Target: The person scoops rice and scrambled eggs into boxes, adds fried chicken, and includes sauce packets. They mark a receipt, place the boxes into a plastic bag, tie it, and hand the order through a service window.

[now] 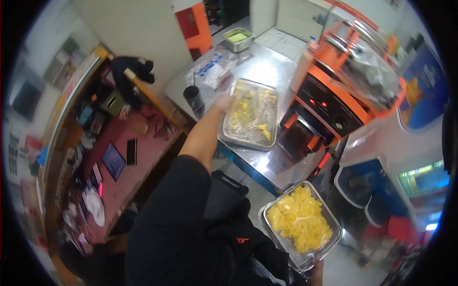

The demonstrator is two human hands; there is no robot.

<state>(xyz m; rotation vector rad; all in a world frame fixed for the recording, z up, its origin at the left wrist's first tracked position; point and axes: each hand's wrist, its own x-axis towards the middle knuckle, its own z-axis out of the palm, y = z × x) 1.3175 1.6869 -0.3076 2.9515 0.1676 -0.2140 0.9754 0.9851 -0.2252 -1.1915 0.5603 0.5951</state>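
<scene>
My right hand (316, 272) grips the near edge of a metal tray (336, 223), held out at my right side. Chunky yellow food (300, 217), shiny on top as if under clear film, fills much of it. Another tray rim shows along its left side, as if stacked beneath. My left arm reaches forward to a second metal tray (228, 136) on the steel table. This one has clear plastic film over it and scattered yellow bits (244, 112) inside. My left hand (224, 102) is at that tray's left edge, its fingers smeared by motion.
On the steel table (267, 59) stand a dark cup (193, 97), a plastic bag (214, 71) and a small metal container (238, 40). An orange machine (329, 100) with red lights stands at the right. A cluttered red desk (121, 157) is at the left, a black bin-like box (224, 188) below.
</scene>
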